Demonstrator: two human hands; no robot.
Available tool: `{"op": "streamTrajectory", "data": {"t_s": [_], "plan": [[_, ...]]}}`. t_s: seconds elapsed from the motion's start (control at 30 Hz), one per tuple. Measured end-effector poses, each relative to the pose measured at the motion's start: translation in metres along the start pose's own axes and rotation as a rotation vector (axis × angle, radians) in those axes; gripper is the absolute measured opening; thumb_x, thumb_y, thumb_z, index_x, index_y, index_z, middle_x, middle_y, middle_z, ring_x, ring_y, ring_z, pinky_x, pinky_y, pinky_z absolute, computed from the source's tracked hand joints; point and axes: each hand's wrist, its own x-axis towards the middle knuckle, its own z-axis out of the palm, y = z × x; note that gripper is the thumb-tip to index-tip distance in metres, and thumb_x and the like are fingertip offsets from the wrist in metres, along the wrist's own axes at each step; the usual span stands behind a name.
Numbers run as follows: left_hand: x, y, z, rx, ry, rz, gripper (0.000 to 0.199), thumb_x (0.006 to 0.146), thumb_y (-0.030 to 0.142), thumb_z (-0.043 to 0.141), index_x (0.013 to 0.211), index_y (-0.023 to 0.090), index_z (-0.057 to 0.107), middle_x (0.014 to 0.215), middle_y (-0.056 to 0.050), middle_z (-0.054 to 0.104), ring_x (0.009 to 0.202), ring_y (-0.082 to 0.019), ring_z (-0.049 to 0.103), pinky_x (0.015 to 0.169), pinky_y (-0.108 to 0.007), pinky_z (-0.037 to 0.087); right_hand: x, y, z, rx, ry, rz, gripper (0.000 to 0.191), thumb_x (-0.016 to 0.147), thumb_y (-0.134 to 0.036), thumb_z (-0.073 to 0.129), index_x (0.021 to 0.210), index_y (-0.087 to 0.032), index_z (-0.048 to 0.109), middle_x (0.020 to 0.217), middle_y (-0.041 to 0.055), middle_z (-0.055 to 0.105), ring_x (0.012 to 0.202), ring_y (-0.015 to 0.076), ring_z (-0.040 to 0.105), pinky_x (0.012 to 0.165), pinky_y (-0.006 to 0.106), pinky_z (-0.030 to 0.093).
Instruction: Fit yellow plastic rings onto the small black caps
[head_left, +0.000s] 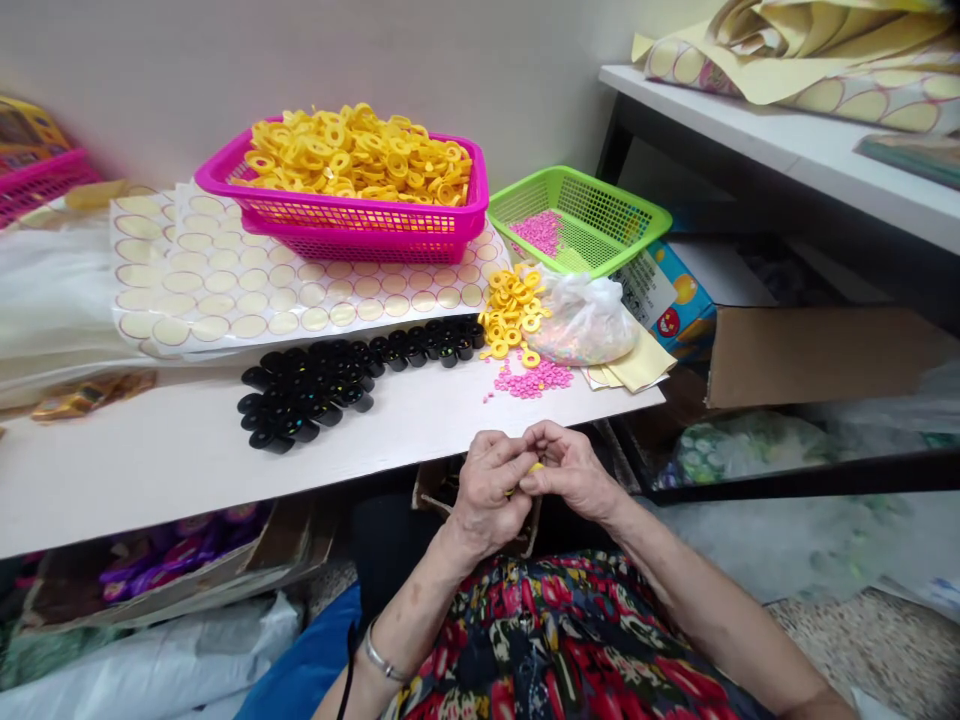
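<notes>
Just off the table's front edge, my left hand (487, 490) and my right hand (571, 472) meet, fingers curled and pressed together. Between them a bit of a small yellow plastic piece (535, 467) shows; my fingers cover most of it, so its full shape is hidden. Beyond the hands lies a loose spread of small pink pieces (534, 380) on the table. Behind that is a small heap of yellow plastic rings with tabs (514, 305). To the left, black round caps (300, 385) stand in a cluster, some with coloured specks inside.
A magenta basket (360, 240) heaped with yellow rings stands on sheets of round stickers (300, 300). At right are a green basket (592, 262) with pink pieces, a knotted plastic bag (592, 320) and an open cardboard box (810, 355). The white table (172, 460) ends before my lap.
</notes>
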Motion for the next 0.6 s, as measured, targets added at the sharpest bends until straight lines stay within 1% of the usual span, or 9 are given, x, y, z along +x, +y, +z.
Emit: {"op": "streamTrajectory", "data": {"t_s": [0.07, 0.1, 0.17, 0.23, 0.27, 0.33, 0.5, 0.6], "plan": [[-0.0014, -0.0053, -0.0003, -0.029, 0.015, -0.055, 0.026, 0.07, 0.01, 0.049, 0.087, 0.02, 0.067, 0.08, -0.005, 0.064, 0.079, -0.018, 0.048, 0.07, -0.033, 0.044, 0.001, 0.0067, 0.0041, 0.01, 0.077, -0.007, 0.034, 0.058, -0.026, 0.074, 0.087, -0.018, 0.056, 0.076, -0.0008, 0.058, 0.071, 0.0115, 0.054, 0.067, 0.024, 0.043], [-0.0019, -0.0077, -0.0009, -0.041, 0.02, -0.08, 0.025, 0.07, 0.011, 0.05, 0.087, 0.02, 0.067, 0.08, -0.005, 0.063, 0.08, -0.018, 0.048, 0.07, -0.033, 0.044, 0.0019, 0.009, 0.0056, 0.028, 0.086, -0.005, 0.035, 0.059, -0.026, 0.074, 0.089, -0.018, 0.057, 0.078, -0.0003, 0.059, 0.073, 0.0121, 0.054, 0.069, 0.025, 0.043], [-0.0019, -0.0106, -0.003, -0.055, 0.017, -0.107, 0.02, 0.071, 0.016, 0.055, 0.086, 0.02, 0.068, 0.081, -0.006, 0.063, 0.082, -0.019, 0.048, 0.072, -0.034, 0.044, 0.0039, 0.0105, 0.0068, 0.078, 0.032, 0.017, 0.043, 0.056, -0.024, 0.075, 0.094, -0.018, 0.058, 0.085, 0.0009, 0.061, 0.078, 0.0131, 0.055, 0.072, 0.026, 0.044], [-0.0008, -0.0106, -0.0051, -0.062, 0.014, -0.118, 0.016, 0.07, 0.022, 0.061, 0.084, 0.02, 0.068, 0.08, -0.006, 0.063, 0.083, -0.02, 0.047, 0.072, -0.035, 0.044, 0.0057, 0.0085, 0.006, 0.105, -0.071, 0.058, 0.05, 0.052, -0.02, 0.077, 0.098, -0.018, 0.06, 0.09, 0.0014, 0.062, 0.08, 0.0135, 0.055, 0.073, 0.026, 0.043], [0.0, -0.0098, -0.0058, -0.064, 0.016, -0.122, 0.015, 0.069, 0.023, 0.062, 0.083, 0.02, 0.068, 0.079, -0.006, 0.063, 0.082, -0.02, 0.047, 0.071, -0.035, 0.043, 0.0064, 0.0068, 0.0052, 0.105, -0.109, 0.076, 0.05, 0.051, -0.019, 0.078, 0.098, -0.017, 0.061, 0.09, 0.0012, 0.062, 0.08, 0.0135, 0.055, 0.073, 0.026, 0.043], [0.0013, -0.0073, -0.0062, -0.058, 0.014, -0.118, 0.013, 0.069, 0.024, 0.062, 0.081, 0.02, 0.068, 0.076, -0.005, 0.062, 0.08, -0.019, 0.047, 0.07, -0.034, 0.043, 0.0077, 0.0036, 0.0034, 0.1, -0.14, 0.103, 0.048, 0.051, -0.018, 0.077, 0.097, -0.016, 0.063, 0.089, 0.0006, 0.062, 0.08, 0.0136, 0.055, 0.073, 0.026, 0.043], [-0.0014, -0.0044, -0.0018, -0.016, -0.007, -0.083, 0.013, 0.072, 0.017, 0.056, 0.078, 0.019, 0.067, 0.072, -0.005, 0.061, 0.077, -0.018, 0.046, 0.069, -0.034, 0.042, 0.0097, 0.0034, 0.0046, 0.143, -0.125, 0.169, 0.041, 0.049, -0.016, 0.076, 0.089, -0.015, 0.064, 0.083, 0.0008, 0.063, 0.077, 0.014, 0.056, 0.071, 0.026, 0.043], [-0.0049, -0.0071, -0.0008, -0.044, -0.003, -0.106, 0.016, 0.072, 0.013, 0.053, 0.078, 0.019, 0.067, 0.073, -0.005, 0.061, 0.077, -0.018, 0.046, 0.07, -0.034, 0.042, 0.01, 0.0077, 0.0101, 0.123, -0.04, 0.156, 0.037, 0.047, -0.017, 0.078, 0.082, -0.014, 0.065, 0.075, -0.0003, 0.062, 0.071, 0.0126, 0.055, 0.066, 0.025, 0.042]]}}
